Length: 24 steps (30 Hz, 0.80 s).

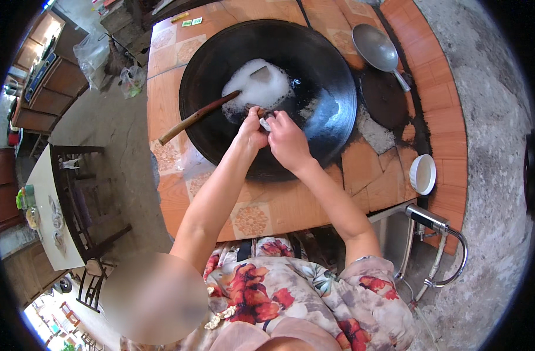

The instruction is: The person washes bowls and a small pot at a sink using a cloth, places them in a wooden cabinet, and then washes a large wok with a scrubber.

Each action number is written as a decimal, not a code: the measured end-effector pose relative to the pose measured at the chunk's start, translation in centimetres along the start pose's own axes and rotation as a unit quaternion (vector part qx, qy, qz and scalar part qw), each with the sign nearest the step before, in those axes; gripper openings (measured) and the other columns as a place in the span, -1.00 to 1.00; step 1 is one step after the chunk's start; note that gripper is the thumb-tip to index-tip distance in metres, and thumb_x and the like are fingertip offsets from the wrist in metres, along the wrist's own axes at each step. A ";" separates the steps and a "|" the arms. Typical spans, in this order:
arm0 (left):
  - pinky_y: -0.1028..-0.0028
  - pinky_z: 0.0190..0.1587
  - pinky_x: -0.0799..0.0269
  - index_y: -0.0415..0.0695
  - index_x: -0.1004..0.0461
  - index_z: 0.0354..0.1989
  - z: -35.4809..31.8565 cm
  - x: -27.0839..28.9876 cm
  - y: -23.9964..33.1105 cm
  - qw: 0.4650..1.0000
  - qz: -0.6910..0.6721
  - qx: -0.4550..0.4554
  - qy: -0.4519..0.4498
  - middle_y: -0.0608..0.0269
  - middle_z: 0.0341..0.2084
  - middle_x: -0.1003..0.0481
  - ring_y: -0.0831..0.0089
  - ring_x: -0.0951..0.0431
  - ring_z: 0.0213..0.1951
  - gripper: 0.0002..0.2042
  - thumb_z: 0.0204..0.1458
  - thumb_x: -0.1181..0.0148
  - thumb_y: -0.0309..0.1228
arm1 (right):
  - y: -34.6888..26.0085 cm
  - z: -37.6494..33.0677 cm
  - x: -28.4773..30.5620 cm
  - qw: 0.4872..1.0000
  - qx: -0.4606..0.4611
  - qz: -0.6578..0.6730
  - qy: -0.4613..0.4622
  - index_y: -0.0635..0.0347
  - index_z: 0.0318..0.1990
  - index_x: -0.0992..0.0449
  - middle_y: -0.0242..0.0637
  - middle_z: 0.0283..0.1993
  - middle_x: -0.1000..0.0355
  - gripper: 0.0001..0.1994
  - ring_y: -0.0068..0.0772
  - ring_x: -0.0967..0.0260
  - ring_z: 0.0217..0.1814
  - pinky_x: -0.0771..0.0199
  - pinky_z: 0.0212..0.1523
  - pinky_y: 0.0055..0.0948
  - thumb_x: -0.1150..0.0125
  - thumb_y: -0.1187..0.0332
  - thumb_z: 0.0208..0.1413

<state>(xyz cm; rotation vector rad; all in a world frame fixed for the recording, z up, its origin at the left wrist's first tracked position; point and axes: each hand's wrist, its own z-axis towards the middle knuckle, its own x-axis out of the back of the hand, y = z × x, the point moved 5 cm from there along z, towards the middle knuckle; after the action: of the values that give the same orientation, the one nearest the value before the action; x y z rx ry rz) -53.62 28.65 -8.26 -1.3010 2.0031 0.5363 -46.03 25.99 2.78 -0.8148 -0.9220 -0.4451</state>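
A large black wok (pixel 331 88) set in a tiled stove top holds white foam (pixel 244 88) and some water. Over its near half my left hand (pixel 253 132) and my right hand (pixel 288 142) come together, fingers closed on a small crumpled wad (pixel 265 123) with white and dark parts; its kind is unclear. A wooden-handled tool (pixel 200 117) leans across the wok's left rim, its tip close to the foam. From the foam pokes a flat grey metal piece (pixel 260 74); whether it belongs to that handle is hidden.
Right of the wok are a metal ladle (pixel 375 48), a round dark lid-like disc (pixel 384 99) and a white bowl (pixel 422 174). A faucet (pixel 426 216) stands by a metal sink at the lower right. A white table (pixel 59 234) is at far left.
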 end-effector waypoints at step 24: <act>0.42 -0.33 -0.25 -0.23 -0.32 -0.41 -6.6 1.4 3.7 0.980 -0.173 0.080 -0.064 0.19 -0.48 -0.37 0.38 -0.34 -0.44 -0.63 -0.01 -0.21 -0.13 | 16.7 1.8 -16.3 0.957 -0.032 -0.277 -0.073 0.26 -0.36 -0.50 -0.10 -0.24 -0.42 -0.89 -0.05 -0.39 -0.16 -0.40 -0.13 -0.13 -0.10 0.43 -0.02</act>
<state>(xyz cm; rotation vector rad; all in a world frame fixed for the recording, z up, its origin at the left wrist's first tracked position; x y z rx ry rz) -59.48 24.96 -4.83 -1.4350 1.6312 0.2785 -44.93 37.91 -17.31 -0.6430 -1.2842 -0.9149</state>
